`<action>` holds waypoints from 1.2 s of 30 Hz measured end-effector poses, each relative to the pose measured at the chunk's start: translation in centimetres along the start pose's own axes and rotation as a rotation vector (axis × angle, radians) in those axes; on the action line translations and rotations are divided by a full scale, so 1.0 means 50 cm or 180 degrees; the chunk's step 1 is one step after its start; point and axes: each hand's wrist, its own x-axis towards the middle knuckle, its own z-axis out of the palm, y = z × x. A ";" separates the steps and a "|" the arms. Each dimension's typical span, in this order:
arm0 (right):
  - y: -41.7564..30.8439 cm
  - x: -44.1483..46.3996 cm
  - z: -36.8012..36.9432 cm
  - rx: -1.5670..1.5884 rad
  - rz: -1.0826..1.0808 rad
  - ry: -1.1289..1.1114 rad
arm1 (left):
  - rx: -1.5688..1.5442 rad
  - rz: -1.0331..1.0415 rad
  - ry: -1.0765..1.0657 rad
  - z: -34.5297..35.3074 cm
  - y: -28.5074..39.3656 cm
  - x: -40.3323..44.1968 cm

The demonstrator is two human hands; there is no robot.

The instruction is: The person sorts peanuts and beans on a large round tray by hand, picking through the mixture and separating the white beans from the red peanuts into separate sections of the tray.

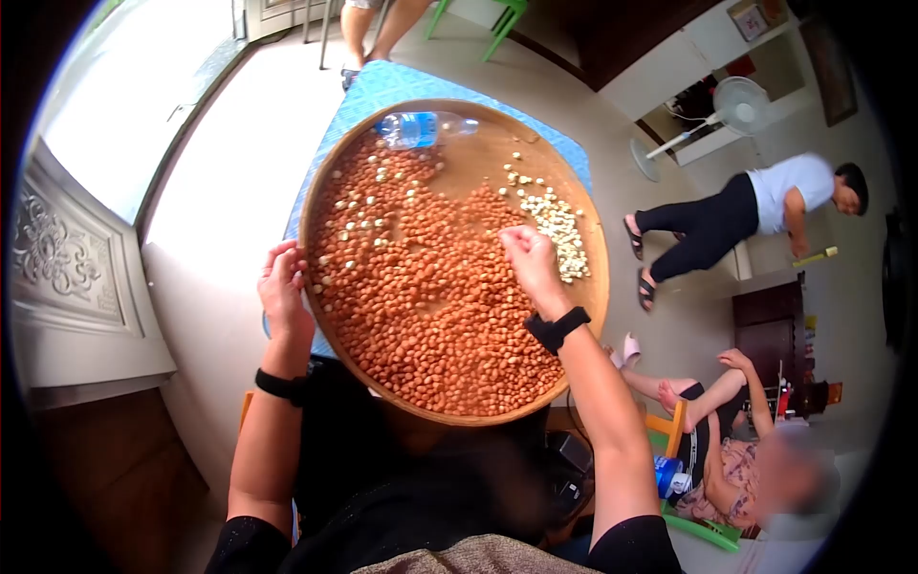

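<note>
A wide round tray (601,258) with a wooden rim sits in front of me. Reddish-brown lotus seeds (430,277) cover most of it. Pale, cream-coloured seeds (559,230) are heaped along its right side, and a few more lie scattered among the brown ones at the upper left. My left hand (284,292) is at the left rim with its fingers curled against the edge. Over the right part of the tray, beside the pale heap, my right hand (532,263) has its fingertips pinched together. Whatever is between them is too small to make out.
A clear plastic bottle (416,129) with a blue label lies inside the tray's far edge. Blue patterned cloth (402,81) shows beneath. At right, one person (727,215) stands near a white fan (741,105) and another (736,469) sits. Someone's legs (378,29) appear beyond the table.
</note>
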 end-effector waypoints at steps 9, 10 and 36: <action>-0.091 -0.016 0.197 -0.0838 -0.1463 -0.0734 | 0.0107 0.0063 -0.0010 -0.002 0.000 -0.001; -0.093 -0.016 0.200 -0.0835 -0.1465 -0.0749 | 0.0094 0.0042 -0.0001 -0.001 0.001 -0.003; -0.110 -0.023 0.198 -0.0493 -0.0600 -0.0705 | 0.0051 -0.0042 0.0084 0.005 0.007 -0.007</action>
